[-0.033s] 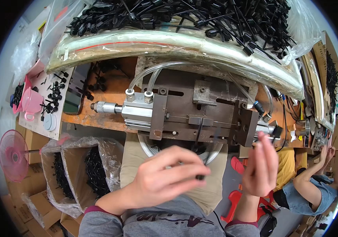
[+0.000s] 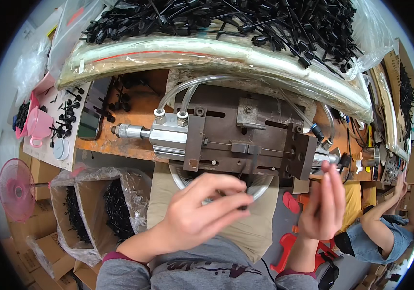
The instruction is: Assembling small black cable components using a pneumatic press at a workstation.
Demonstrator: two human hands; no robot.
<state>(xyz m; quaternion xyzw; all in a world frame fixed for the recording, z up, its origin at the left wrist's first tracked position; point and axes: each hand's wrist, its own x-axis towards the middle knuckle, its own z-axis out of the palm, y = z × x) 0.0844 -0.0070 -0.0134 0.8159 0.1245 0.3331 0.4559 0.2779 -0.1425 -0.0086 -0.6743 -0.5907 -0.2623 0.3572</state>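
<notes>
My left hand is in front of my lap, its fingertips pinched on a thin black pin-like part just below the metal press fixture. My right hand is raised edge-on by the fixture's right end, fingers held together; whether it holds anything is hidden. The fixture has a silver air cylinder with clear hoses. A round wire-rimmed dish sits under the fixture.
A large heap of black pinned parts lies in clear plastic at the back. At left are a pink cup, a dark phone, a pink fan and bagged boxes of black parts. Another person works at right.
</notes>
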